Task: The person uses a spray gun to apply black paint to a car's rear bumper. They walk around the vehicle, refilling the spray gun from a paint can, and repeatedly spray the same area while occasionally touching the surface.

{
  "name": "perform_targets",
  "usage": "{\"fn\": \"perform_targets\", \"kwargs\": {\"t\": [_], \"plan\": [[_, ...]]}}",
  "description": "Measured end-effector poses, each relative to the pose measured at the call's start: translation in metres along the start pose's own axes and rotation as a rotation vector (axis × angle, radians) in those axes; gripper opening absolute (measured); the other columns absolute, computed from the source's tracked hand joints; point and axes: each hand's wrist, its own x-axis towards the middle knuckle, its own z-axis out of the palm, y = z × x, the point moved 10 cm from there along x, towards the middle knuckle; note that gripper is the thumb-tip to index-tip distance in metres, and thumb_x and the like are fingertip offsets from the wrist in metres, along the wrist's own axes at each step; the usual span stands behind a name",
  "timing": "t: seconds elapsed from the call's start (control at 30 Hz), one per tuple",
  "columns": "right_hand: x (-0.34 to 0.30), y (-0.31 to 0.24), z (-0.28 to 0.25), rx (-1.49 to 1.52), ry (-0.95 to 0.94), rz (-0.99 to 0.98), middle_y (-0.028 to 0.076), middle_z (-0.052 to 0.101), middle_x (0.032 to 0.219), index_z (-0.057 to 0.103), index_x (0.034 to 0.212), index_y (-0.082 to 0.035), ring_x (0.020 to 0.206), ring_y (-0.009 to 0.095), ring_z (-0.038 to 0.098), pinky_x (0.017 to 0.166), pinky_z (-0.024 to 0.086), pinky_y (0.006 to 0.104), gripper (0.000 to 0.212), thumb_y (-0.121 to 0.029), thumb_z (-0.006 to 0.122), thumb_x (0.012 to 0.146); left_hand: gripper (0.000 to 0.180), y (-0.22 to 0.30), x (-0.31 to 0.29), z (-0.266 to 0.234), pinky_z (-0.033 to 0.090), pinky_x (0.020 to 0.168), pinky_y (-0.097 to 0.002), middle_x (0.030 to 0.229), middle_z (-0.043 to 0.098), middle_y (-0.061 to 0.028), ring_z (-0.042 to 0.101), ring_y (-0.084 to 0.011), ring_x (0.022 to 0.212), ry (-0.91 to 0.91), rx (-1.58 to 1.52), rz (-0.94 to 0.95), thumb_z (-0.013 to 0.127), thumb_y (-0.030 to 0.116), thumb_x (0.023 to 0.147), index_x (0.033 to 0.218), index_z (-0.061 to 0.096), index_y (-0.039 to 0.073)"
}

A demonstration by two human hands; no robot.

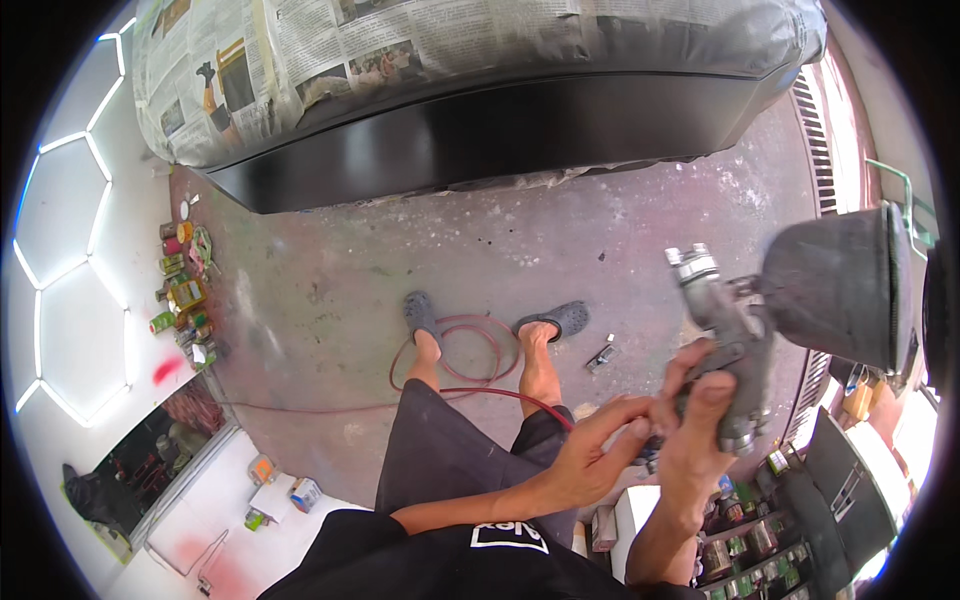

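My right hand [698, 430] is closed around the grip of a metal spray gun [738, 345], raised at the right with its nozzle pointing up and away from me. The gun's large dark paint cup [835, 285] sticks out to the right. Close below the grip, my left hand [600, 455] pinches the end of a red air hose [545, 404] by a small fitting. The fingers partly hide whether the fitting is joined to the gun. Beyond both hands lies a long glossy black vehicle panel [480, 135], edged with newspaper masking [350, 50].
The hose loops around my feet and runs left across the stained floor [300, 300]. A small metal tool [602, 355] lies by my right shoe. Several paint cans and bottles [185, 293] line the left wall. Shelves of cans [750, 540] stand at the lower right.
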Motion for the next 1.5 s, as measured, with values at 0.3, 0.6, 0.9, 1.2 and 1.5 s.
{"fn": "perform_targets", "kwargs": {"t": [0.3, 0.6, 0.9, 1.2, 1.5], "plan": [[-0.042, -0.014, 0.085, -0.079, -0.282, -0.155, 0.008, 0.071, 0.095, 0.066, 0.123, 0.004, 0.07, 0.012, 0.063, 0.066, 0.052, 0.03, 0.053, -0.045, 0.07, 0.105, 0.03, 0.03, -0.042, -0.071, 0.045, 0.109, -0.0407, 0.133, 0.066, -0.0153, 0.06, -0.0281, 0.127, 0.081, 0.055, 0.06, 0.06, 0.009, 0.11, 0.138, 0.063, -0.003], [-0.045, 0.003, 0.054, 0.023, 0.226, -0.051, 0.008, 0.058, 0.093, 0.056, 0.125, 0.001, 0.055, 0.007, 0.039, 0.05, 0.03, 0.0227, 0.06, -0.058, 0.053, 0.112, 0.028, 0.018, -0.02, -0.055, 0.045, 0.1, -0.0386, 0.117, 0.064, -0.0114, 0.058, -0.0248, 0.11, -0.086, 0.082, 0.107, 0.055, 0.019, 0.115, 0.132, 0.063, -0.001], [-0.081, 0.001, 0.178, 0.104, -0.055, 0.012, 0.001, 0.053, 0.091, 0.058, 0.12, -0.002, 0.069, 0.004, 0.04, 0.056, 0.028, 0.0226, 0.047, -0.048, 0.062, 0.111, 0.027, 0.044, -0.072, -0.145, 0.043, 0.103, -0.0362, 0.114, 0.06, -0.0062, 0.055, -0.0176, 0.109, 0.094, -0.194, 0.022, 0.053, 0.02, 0.117, 0.131, 0.063, -0.001], [-0.131, 0.004, 0.37, 0.103, -0.32, 0.006, -0.001, 0.061, 0.088, 0.065, 0.117, 0.001, 0.079, 0.006, 0.053, 0.067, 0.043, 0.0256, 0.043, -0.041, 0.069, 0.109, 0.031, 0.104, -0.142, -0.314, 0.046, 0.102, -0.0283, 0.13, 0.061, -0.0057, 0.057, -0.0138, 0.116, 0.352, -0.264, 0.105, 0.051, 0.02, 0.118, 0.136, 0.063, -0.002], [-0.182, 0.01, 0.512, 0.069, -0.258, -0.044, -0.002, 0.063, 0.091, 0.067, 0.122, 0.003, 0.081, 0.005, 0.053, 0.07, 0.045, 0.0241, 0.037, -0.031, 0.073, 0.108, 0.043, 0.034, -0.279, -0.499, 0.052, 0.102, -0.0342, 0.121, 0.073, -0.0128, 0.069, -0.0212, 0.11, 0.782, 0.184, -0.116, 0.062, 0.033, 0.113, 0.139, 0.064, -0.002]]}}
